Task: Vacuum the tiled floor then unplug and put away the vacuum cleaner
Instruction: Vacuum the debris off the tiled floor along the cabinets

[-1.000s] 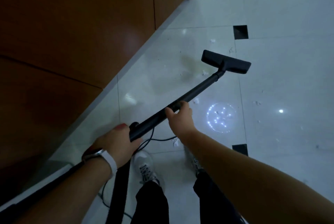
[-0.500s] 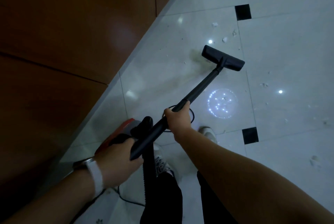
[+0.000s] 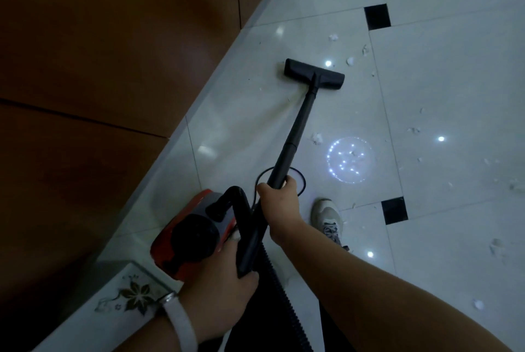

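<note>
A black vacuum wand (image 3: 298, 127) slopes from my hands down to its flat black floor head (image 3: 314, 77), which lies on the white tiled floor (image 3: 454, 96). My right hand (image 3: 279, 201) grips the wand about halfway up. My left hand (image 3: 221, 283), with a white watch on the wrist, grips the wand's near end. The red and black vacuum body (image 3: 190, 235) sits on the floor just left of my hands, with a ribbed black hose (image 3: 279, 295) running down from the handle. A thin black cord (image 3: 295, 174) loops on the floor behind my right hand.
A brown wooden cabinet (image 3: 113, 53) fills the left side, with a pale plinth along its foot. White paper scraps (image 3: 316, 138) lie scattered over the tiles right of the wand. A flower-patterned glass corner (image 3: 133, 295) sits bottom left. One white shoe (image 3: 326, 218) is visible.
The floor head has slid forward and left toward the cabinet's plinth. The view has shifted, so the red vacuum body and the patterned corner now show fully beside my left hand.
</note>
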